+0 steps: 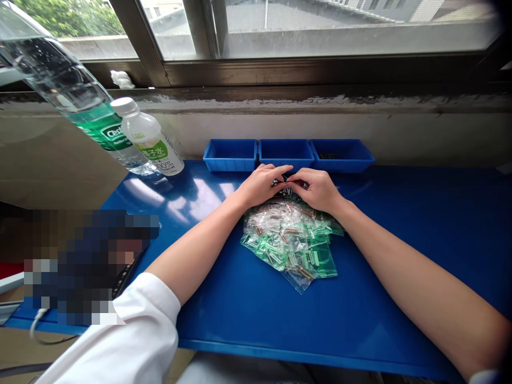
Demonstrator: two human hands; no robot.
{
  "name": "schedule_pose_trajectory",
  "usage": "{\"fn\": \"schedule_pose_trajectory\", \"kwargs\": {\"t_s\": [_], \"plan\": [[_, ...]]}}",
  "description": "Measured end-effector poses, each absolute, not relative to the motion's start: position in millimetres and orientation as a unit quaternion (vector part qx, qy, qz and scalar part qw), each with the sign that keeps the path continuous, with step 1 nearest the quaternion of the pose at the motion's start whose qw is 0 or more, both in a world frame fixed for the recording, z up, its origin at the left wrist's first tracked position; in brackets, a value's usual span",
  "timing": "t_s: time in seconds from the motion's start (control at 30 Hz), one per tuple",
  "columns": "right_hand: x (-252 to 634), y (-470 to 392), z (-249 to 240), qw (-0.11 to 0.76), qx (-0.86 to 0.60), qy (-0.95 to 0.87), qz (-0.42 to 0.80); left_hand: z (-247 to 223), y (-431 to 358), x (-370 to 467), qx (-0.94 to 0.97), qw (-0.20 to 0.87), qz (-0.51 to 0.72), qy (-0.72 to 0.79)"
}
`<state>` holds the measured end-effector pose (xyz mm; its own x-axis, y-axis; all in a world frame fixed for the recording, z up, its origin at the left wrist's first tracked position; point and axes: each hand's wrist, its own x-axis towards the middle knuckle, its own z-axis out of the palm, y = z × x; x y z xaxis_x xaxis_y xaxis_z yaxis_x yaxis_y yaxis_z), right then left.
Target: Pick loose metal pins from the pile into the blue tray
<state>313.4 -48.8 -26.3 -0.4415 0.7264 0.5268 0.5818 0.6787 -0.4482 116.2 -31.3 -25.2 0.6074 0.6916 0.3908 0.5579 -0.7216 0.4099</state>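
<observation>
A heap of small clear and green plastic bags (288, 234) with copper-coloured and silvery metal parts inside lies on the blue table (224, 298). Over the far end of this heap my two hands meet, fingertips nearly touching. My left hand (262, 185) has thumb and fingers drawn together at a small dark thing too tiny to name. In a pinch, my right hand (316, 188) grips something at the same spot, also too small to make out. Just beyond are three blue bins in a row: left (232, 156), middle (285, 154), and right (342, 156), the last holding small dark pieces.
At the back left stand a large water bottle (96, 120) and a smaller white-capped bottle (154, 141). A blurred-out dark object (92, 261) lies at the left edge, by a white cable (36, 325). Behind the bins is a wall beneath a window.
</observation>
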Motion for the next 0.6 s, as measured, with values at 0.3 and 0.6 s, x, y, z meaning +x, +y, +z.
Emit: {"fn": "schedule_pose_trajectory", "kwargs": {"t_s": [0.3, 0.6], "plan": [[325, -39, -26, 0.429, -0.522, -0.735, 0.048, -28, -31, 115, 0.871, 0.112, 0.297, 0.374], [347, -27, -27, 0.473, -0.611, -0.633, -0.037, -29, -28, 113, 0.881, 0.109, 0.253, 0.386]]}}
